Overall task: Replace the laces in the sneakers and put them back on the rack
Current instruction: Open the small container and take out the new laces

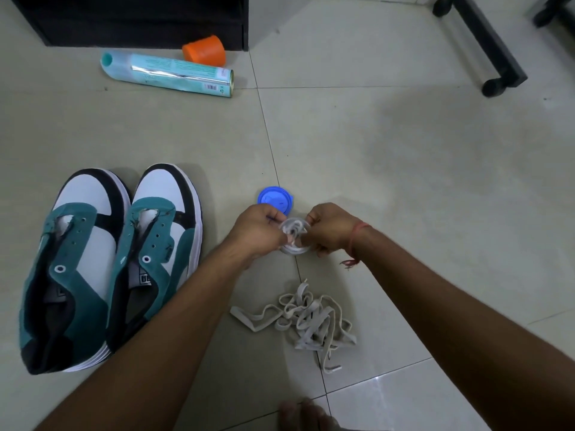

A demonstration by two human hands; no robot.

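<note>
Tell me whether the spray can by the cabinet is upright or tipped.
Tipped: the spray can lies on its side on the floor tiles, nozzle end left, base right.

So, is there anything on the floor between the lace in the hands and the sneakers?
Nothing visible. The coiled lace, held by the left hand and right hand, has bare tile between it and the sneakers. The blue lid lies beyond the hands, and the loose laces lie nearer the person.
</note>
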